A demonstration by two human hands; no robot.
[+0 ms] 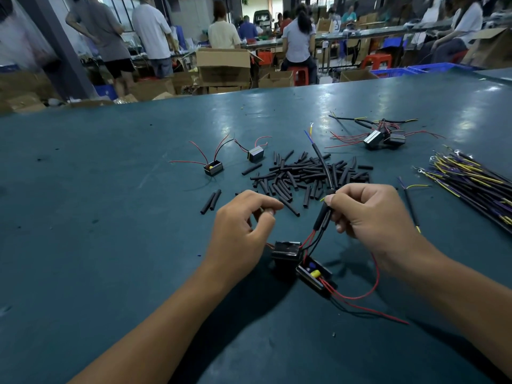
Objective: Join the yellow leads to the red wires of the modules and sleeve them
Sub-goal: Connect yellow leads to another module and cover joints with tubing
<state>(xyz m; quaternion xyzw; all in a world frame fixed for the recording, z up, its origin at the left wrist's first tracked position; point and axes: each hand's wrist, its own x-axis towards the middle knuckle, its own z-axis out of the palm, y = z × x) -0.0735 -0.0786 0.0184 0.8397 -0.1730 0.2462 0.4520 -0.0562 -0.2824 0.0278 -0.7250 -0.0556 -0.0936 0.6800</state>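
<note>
Right hand (pixel 371 212) pinched on cable (pixel 322 162) just above black sleeve (pixel 321 217) over red wires. Left hand (pixel 243 225) curled, fingertips pinched on something small, possibly a sleeve; hard to tell. Two modules (pixel 300 260) just near of hands, red wires trailing right. Loose sleeve pile (pixel 307 176) beyond hands. Finished-looking bunch (pixel 383 137) far right; two bare modules (pixel 235 162) far left, not yet joined. Spare leads (pixel 471 181) at right edge. Judged partway done.
</note>
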